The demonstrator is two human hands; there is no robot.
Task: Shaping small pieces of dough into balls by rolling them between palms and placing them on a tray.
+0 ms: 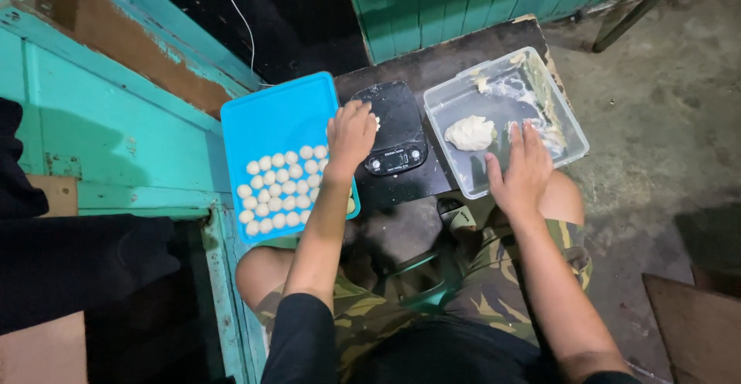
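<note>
The fingertips of the left hand (351, 133) curl downward and hide what they pinch; only a sliver of pale dough (377, 121) peeks out beside them, so whether they clamp it or just cover it cannot be told. The scale's small display is too dim to read. That hand hangs over the seam between the blue tray (270, 121) and the black kitchen scale (395, 129), its forearm crossing the tray's near right corner and covering some of the small white dough balls (279, 186) lined in rows there. The right hand (522, 169) lies flat, fingers straight and close together, palm down on the near rim of the clear plastic container (532, 83), blocking part of its near wall. Inside, just left of those fingers, sits a lump of dough (470, 132), with smears of dough clinging to the far walls. Tray, scale and container stand side by side on a dark low desk (455, 48), above camouflage-clad knees; a turquoise wooden wall (116, 114) runs along the left.
</note>
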